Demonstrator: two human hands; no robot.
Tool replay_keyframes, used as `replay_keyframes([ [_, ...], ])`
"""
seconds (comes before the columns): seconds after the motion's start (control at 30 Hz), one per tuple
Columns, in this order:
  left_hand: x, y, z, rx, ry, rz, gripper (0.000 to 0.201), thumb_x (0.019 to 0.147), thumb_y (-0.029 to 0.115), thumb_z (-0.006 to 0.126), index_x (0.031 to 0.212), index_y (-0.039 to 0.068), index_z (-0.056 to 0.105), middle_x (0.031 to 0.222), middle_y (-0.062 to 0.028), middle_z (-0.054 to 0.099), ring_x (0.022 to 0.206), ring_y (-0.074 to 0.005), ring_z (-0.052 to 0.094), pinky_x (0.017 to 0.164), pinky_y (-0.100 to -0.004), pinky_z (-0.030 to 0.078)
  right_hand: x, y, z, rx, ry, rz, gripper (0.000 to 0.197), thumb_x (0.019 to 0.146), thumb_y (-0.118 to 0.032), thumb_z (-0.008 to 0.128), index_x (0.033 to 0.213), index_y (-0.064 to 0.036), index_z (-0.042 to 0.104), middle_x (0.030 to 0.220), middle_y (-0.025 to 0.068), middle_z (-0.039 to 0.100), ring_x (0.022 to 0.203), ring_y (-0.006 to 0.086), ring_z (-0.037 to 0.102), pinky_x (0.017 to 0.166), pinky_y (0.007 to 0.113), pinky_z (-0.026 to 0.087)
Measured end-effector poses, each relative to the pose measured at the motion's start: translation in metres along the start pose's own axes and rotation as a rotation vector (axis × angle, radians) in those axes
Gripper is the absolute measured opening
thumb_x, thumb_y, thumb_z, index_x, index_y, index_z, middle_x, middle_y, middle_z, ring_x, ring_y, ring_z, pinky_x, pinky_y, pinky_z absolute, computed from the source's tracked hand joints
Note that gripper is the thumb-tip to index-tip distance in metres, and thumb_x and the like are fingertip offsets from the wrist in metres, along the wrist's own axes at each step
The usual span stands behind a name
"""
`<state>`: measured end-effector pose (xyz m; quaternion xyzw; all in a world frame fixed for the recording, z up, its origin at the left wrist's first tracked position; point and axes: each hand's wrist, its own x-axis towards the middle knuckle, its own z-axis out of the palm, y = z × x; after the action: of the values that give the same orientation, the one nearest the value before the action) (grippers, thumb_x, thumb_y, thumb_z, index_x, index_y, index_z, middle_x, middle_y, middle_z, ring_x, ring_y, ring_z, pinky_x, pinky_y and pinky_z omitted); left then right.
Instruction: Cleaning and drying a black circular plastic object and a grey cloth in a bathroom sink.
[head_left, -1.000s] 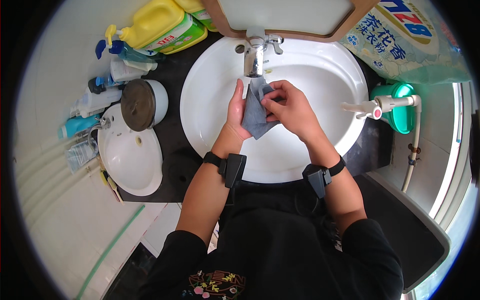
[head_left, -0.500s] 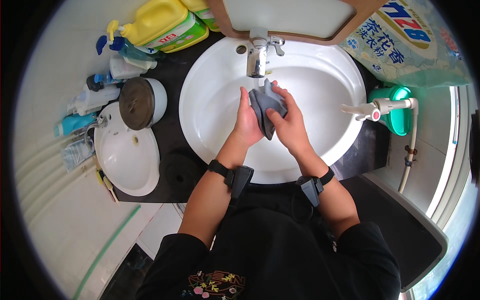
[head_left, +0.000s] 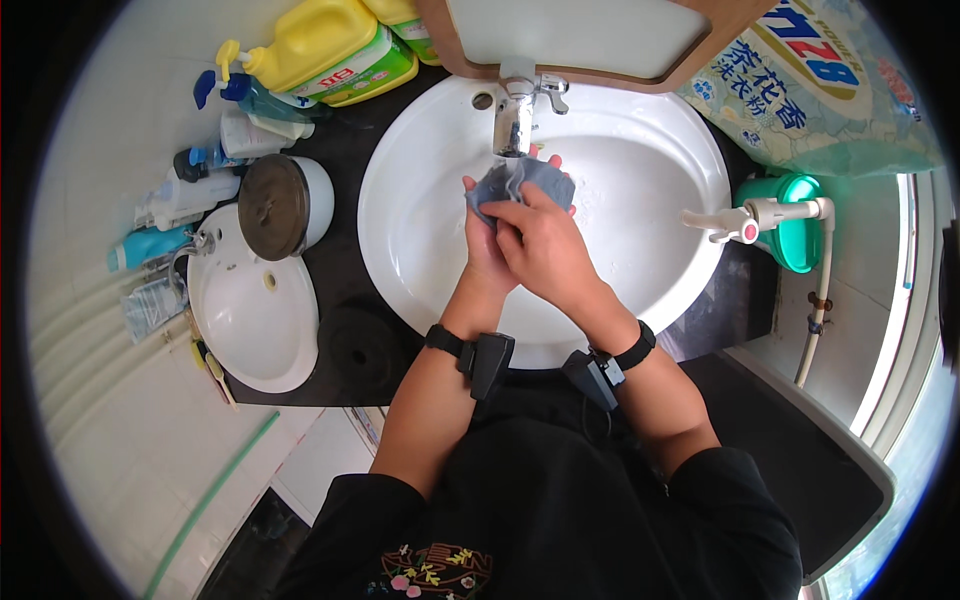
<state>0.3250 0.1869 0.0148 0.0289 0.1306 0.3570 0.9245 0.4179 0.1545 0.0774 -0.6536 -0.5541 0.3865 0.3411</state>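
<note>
A grey cloth [head_left: 494, 186] lies spread and bunched across my left hand [head_left: 484, 250], whose palm faces up beneath it. Fingertips of that hand show past the cloth's far edge. From above, my right hand [head_left: 552, 252] presses its bent fingers into the cloth, covering its near part. Both hands are over the white washbasin [head_left: 650, 230], just below the chrome faucet [head_left: 513, 120]. Water appears to fall from the spout onto the cloth.
A wall tap [head_left: 735, 222] juts over the basin's right rim near a green bucket [head_left: 800, 235]. To the left are a lidded pot [head_left: 272, 207] and a smaller basin [head_left: 250, 320]. Yellow detergent bottles [head_left: 320, 50] and a laundry powder bag [head_left: 800, 100] flank the mirror [head_left: 575, 35].
The folded cloth has been opened out wider over my left palm, directly under the spout. My right hand has moved left, from the cloth's side to on top of it.
</note>
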Motion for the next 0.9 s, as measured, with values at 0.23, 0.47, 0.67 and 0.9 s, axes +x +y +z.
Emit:
replay_keyframes([
  [0.23,0.005,-0.002,-0.005,0.12,0.172,-0.022,0.07,0.096,0.065,0.023,0.148,0.019,0.034,0.152,-0.0119,0.035,0.134,-0.0305,0.04,0.11,-0.0513,0.032,-0.003,0.008,0.01,0.14,0.291,0.15,0.04,0.082,-0.005,0.06,0.122,-0.0039,0.054,0.095,0.0242,0.062,0.074,0.0411,0.062,0.07,0.045,0.051],
  [0.47,0.004,-0.007,-0.004,0.113,0.155,-0.013,0.078,0.092,0.072,0.022,0.148,0.019,0.033,0.148,-0.0112,0.04,0.131,-0.0295,0.044,0.109,-0.0477,0.034,-0.005,0.011,0.008,0.149,0.364,0.087,0.048,0.079,0.002,0.06,0.126,-0.0022,0.051,0.092,0.0178,0.062,0.068,0.0237,0.062,0.065,0.033,0.051],
  [0.67,0.004,-0.007,-0.005,0.053,0.285,-0.021,0.078,0.093,0.071,0.02,0.143,0.015,0.041,0.141,-0.0121,0.047,0.129,-0.0301,0.046,0.11,-0.0489,0.033,0.0,0.008,0.005,-0.121,0.311,-0.071,0.051,0.079,0.003,0.055,0.13,-0.0032,0.049,0.102,0.0189,0.059,0.082,0.033,0.062,0.068,0.041,0.05],
  [0.9,0.008,0.004,0.01,-0.11,0.146,-0.056,0.082,0.092,0.067,0.016,0.144,0.008,0.038,0.147,-0.0222,0.038,0.135,-0.038,0.039,0.112,-0.0582,0.027,-0.006,0.026,-0.004,0.17,0.22,-0.093,0.032,0.081,0.003,0.057,0.113,-0.0013,0.061,0.099,0.0158,0.062,0.085,0.0286,0.063,0.069,0.036,0.052],
])
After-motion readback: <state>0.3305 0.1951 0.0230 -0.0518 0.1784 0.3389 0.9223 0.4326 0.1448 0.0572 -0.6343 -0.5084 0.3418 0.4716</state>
